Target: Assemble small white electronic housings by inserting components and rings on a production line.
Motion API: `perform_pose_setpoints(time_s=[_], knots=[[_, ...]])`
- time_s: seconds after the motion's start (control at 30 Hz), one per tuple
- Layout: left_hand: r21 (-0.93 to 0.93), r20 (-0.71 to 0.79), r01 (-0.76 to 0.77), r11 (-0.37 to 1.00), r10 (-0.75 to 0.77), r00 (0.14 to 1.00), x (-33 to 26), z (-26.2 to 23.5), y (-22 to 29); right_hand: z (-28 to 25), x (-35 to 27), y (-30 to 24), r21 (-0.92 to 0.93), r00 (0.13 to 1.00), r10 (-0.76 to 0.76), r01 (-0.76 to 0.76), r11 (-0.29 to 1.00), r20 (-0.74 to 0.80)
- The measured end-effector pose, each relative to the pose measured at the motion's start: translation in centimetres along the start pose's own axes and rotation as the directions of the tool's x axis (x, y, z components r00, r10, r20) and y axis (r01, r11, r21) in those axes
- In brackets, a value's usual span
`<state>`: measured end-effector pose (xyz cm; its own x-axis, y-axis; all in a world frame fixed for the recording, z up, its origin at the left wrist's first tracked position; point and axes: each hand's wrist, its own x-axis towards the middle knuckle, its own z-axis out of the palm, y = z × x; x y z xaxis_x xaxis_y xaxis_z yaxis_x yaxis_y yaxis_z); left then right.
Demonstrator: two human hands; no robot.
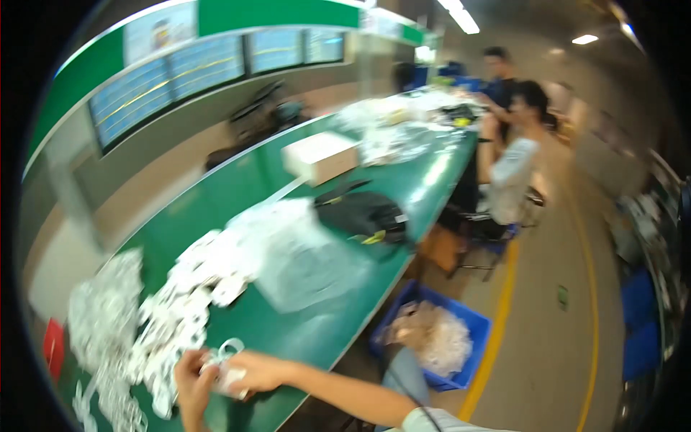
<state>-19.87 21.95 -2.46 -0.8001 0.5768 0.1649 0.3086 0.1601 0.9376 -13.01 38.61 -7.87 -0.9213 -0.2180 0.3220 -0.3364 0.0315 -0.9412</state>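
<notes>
Over the near end of the green table (317, 327), my left hand (193, 385) and my right hand (263, 371) come together, fingers bent around a small white item with a thin loop (232, 346) on top. Motion blur hides what kind of item it is. Just beyond and to the left lies a long heap of white pieces (176, 309), some of them ring-shaped. A clear plastic bag (313, 270) rests beside the heap, farther up the table.
Crumpled clear plastic (108, 309) lies at the far left. Beyond the bag are a dark cloth-like item (363, 214) and a white box (320, 156). A blue crate (484, 353) holding pale material stands on the floor at right. Two people (515, 162) sit farther along.
</notes>
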Motion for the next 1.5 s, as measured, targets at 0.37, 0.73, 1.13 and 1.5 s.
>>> perform_pose_setpoints(time_s=[0.37,0.73,1.13,1.5], knots=[[-0.314,0.012,0.065,0.947,-0.064,0.998,-0.5,2.5,-0.6,-0.7,-1.2,-1.2,0.463,0.905,0.335,-0.187,0.866,-0.261],[-0.336,-0.108,0.034,0.941,-0.074,0.991,-0.5,3.5,-0.5,-0.3,-1.2,-1.4,0.355,0.912,0.307,-0.201,0.913,-0.274],[-0.199,-0.205,-0.035,0.979,-0.007,0.979,-0.7,4.5,-1.0,0.6,-1.2,-1.2,0.282,0.898,0.224,-0.118,0.952,-0.379],[-0.076,-0.083,-0.15,0.986,0.144,0.986,-0.2,4.0,-0.4,0.5,-1.3,-0.4,0.226,0.899,0.181,-0.095,0.969,-0.4]])
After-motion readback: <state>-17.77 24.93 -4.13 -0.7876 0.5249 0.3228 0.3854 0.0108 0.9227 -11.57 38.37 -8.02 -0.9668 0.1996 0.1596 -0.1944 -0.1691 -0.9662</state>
